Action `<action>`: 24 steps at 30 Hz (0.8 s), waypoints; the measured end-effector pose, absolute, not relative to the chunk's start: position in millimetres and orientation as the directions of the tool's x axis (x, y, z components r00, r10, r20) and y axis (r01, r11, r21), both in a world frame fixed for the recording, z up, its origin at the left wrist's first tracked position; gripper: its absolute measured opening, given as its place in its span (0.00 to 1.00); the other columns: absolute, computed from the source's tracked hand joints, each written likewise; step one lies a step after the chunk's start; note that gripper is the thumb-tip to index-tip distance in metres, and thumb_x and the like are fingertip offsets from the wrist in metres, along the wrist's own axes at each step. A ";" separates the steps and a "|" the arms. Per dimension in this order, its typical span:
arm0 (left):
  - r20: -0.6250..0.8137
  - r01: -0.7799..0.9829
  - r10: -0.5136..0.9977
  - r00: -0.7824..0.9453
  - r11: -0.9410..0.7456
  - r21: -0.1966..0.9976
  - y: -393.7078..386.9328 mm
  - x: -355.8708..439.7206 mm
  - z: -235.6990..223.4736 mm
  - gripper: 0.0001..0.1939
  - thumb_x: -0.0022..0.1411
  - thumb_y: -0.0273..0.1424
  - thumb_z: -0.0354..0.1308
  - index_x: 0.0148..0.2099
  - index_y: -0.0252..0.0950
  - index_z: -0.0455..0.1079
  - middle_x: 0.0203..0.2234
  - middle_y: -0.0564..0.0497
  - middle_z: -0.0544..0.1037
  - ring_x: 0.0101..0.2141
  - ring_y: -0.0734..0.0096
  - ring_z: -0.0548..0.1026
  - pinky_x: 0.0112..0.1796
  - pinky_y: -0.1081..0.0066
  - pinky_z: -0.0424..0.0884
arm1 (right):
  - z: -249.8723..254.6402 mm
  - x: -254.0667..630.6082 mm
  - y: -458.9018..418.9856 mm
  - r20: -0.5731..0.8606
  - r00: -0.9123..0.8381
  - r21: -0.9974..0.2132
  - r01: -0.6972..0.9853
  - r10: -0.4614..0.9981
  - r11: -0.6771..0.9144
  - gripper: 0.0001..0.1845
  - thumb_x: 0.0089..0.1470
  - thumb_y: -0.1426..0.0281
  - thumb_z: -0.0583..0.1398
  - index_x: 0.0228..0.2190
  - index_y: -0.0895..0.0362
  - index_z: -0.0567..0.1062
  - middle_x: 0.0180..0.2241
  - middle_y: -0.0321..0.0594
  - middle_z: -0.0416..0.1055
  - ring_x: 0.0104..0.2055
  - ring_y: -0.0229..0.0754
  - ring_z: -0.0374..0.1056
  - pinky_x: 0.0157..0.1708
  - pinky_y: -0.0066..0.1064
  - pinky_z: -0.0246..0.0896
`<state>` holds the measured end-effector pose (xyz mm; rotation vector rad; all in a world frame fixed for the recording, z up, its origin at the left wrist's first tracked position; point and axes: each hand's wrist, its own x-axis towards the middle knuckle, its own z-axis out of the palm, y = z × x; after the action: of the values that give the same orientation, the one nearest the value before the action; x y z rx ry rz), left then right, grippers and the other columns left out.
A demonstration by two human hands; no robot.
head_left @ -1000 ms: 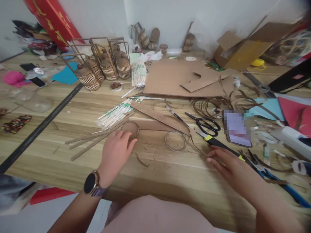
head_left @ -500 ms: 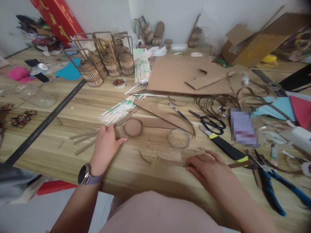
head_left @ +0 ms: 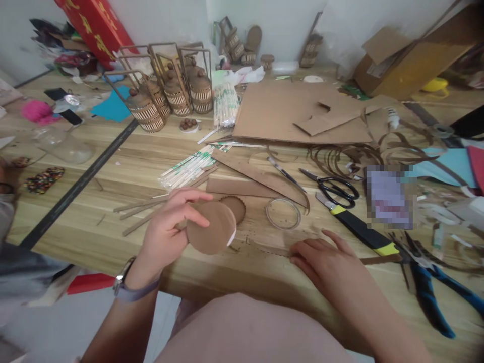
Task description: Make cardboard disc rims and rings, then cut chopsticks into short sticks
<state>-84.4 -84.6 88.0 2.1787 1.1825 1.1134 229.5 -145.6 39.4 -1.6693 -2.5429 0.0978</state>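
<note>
Raised above the table, a round cardboard disc (head_left: 210, 234) is pinched in my left hand (head_left: 166, 229), its index finger lying across the face. White shows at the disc's lower right edge. Partly hidden behind it, a shallow round cardboard piece with a notched rim (head_left: 235, 207) lies on the table. My right hand (head_left: 325, 262) is low over the wood, fingers curled together at the end of a thin notched cardboard strip (head_left: 270, 248). A brown strip also shows on the other side of that hand. Beyond it lies a clear ring (head_left: 283, 214).
Scissors (head_left: 333, 189), a box cutter (head_left: 363, 229) with its blade out and blue-handled pliers (head_left: 427, 282) lie on the right. Wrapped sticks (head_left: 189, 164), cardboard sheets (head_left: 280, 111) and small lidded baskets (head_left: 145, 111) stand or lie farther back. Another person's sleeve (head_left: 22, 257) is at left.
My left hand has lifted the cardboard disc off the table and brought it right, partly over the notched round piece. My right hand stays where it was. The view has shifted slightly.
</note>
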 end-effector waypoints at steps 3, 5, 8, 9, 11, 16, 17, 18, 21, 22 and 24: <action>0.449 0.424 0.824 0.346 -0.565 0.708 -84.0 -75.7 83.8 0.11 0.62 0.20 0.53 0.31 0.39 0.70 0.49 0.48 0.78 0.52 0.62 0.73 0.52 0.58 0.69 | 40.9 233.8 -146.0 0.015 -0.417 -0.116 0.902 0.909 0.416 0.11 0.61 0.70 0.54 0.29 0.52 0.72 0.27 0.35 0.75 0.34 0.45 0.74 0.55 0.50 0.54; 0.392 0.392 0.851 0.349 -0.512 0.764 -86.0 -71.1 80.1 0.07 0.62 0.23 0.55 0.33 0.39 0.70 0.46 0.47 0.79 0.52 0.60 0.73 0.52 0.58 0.70 | 41.6 236.6 -146.2 -0.005 -0.440 -0.120 0.892 0.898 0.436 0.10 0.62 0.69 0.54 0.30 0.51 0.72 0.28 0.34 0.75 0.35 0.44 0.74 0.55 0.50 0.53; 0.202 0.393 0.949 0.243 -0.287 0.874 -93.8 -63.1 75.3 0.14 0.62 0.30 0.58 0.50 0.39 0.69 0.34 0.49 0.81 0.35 0.65 0.79 0.34 0.68 0.76 | 41.2 236.0 -146.9 -0.002 -0.429 -0.101 0.899 0.903 0.427 0.10 0.62 0.69 0.54 0.30 0.51 0.72 0.28 0.35 0.75 0.36 0.45 0.74 0.56 0.50 0.53; 0.139 0.393 0.968 0.211 -0.214 0.894 -96.6 -60.2 74.4 0.22 0.63 0.32 0.58 0.58 0.39 0.64 0.31 0.52 0.80 0.28 0.68 0.78 0.27 0.72 0.74 | 40.9 234.4 -147.2 0.002 -0.419 -0.095 0.904 0.908 0.417 0.11 0.62 0.70 0.54 0.29 0.52 0.72 0.27 0.35 0.75 0.36 0.44 0.74 0.56 0.50 0.53; 0.057 0.399 0.976 0.210 -0.139 0.906 -101.1 -55.2 74.1 0.28 0.63 0.34 0.56 0.64 0.40 0.57 0.24 0.56 0.77 0.20 0.73 0.73 0.19 0.75 0.69 | 40.6 230.3 -147.9 0.017 -0.395 -0.089 0.914 0.918 0.395 0.11 0.62 0.71 0.54 0.28 0.52 0.72 0.27 0.35 0.75 0.36 0.44 0.74 0.56 0.50 0.52; -0.091 0.453 0.917 0.388 -0.104 0.885 -102.7 -52.0 82.7 0.18 0.61 0.33 0.55 0.54 0.41 0.70 0.27 0.55 0.79 0.23 0.72 0.76 0.22 0.76 0.71 | 42.4 225.5 -148.3 0.011 -0.399 -0.080 0.913 0.917 0.399 0.10 0.61 0.71 0.55 0.28 0.53 0.73 0.27 0.35 0.75 0.36 0.45 0.74 0.55 0.49 0.53; -0.120 0.464 0.896 0.428 -0.104 0.879 -102.5 -52.8 84.7 0.19 0.59 0.32 0.57 0.54 0.41 0.70 0.33 0.53 0.81 0.28 0.70 0.79 0.25 0.75 0.73 | 42.9 225.8 -148.0 0.007 -0.400 -0.075 0.914 0.917 0.399 0.10 0.61 0.71 0.55 0.28 0.53 0.73 0.27 0.35 0.75 0.36 0.46 0.74 0.55 0.49 0.53; -0.137 0.478 0.880 0.455 -0.112 0.871 -102.4 -53.9 86.4 0.20 0.58 0.32 0.59 0.54 0.42 0.70 0.38 0.52 0.81 0.32 0.68 0.80 0.28 0.74 0.75 | 43.3 226.1 -147.7 0.008 -0.399 -0.070 0.915 0.917 0.398 0.10 0.61 0.71 0.55 0.28 0.53 0.73 0.26 0.36 0.75 0.36 0.46 0.74 0.54 0.49 0.54; -0.093 0.537 0.904 0.417 -0.163 0.828 -102.2 -57.4 88.8 0.16 0.58 0.29 0.57 0.50 0.43 0.72 0.41 0.52 0.81 0.37 0.67 0.80 0.34 0.72 0.75 | 44.2 226.8 -146.5 0.025 -0.400 -0.061 0.914 0.916 0.401 0.11 0.61 0.71 0.55 0.28 0.53 0.73 0.26 0.36 0.75 0.35 0.46 0.74 0.54 0.49 0.54; -0.049 0.561 0.925 0.377 -0.186 0.807 -102.0 -58.2 89.1 0.14 0.60 0.28 0.55 0.48 0.43 0.73 0.39 0.53 0.81 0.36 0.68 0.79 0.34 0.72 0.75 | 44.6 226.5 -146.1 0.026 -0.402 -0.059 0.913 0.915 0.403 0.11 0.61 0.72 0.55 0.28 0.53 0.73 0.26 0.36 0.75 0.35 0.46 0.74 0.54 0.49 0.54; 0.060 0.608 0.945 0.321 -0.254 0.752 -101.1 -58.2 89.6 0.12 0.62 0.26 0.52 0.44 0.43 0.74 0.35 0.53 0.80 0.34 0.69 0.78 0.35 0.70 0.74 | 45.8 225.2 -145.1 0.022 -0.407 -0.049 0.912 0.913 0.407 0.11 0.61 0.72 0.54 0.28 0.53 0.74 0.26 0.36 0.75 0.35 0.46 0.74 0.55 0.49 0.53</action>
<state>-58.2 -101.1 89.6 1.9628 1.3665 0.6918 225.2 -145.1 45.8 -1.6857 -2.5971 0.0459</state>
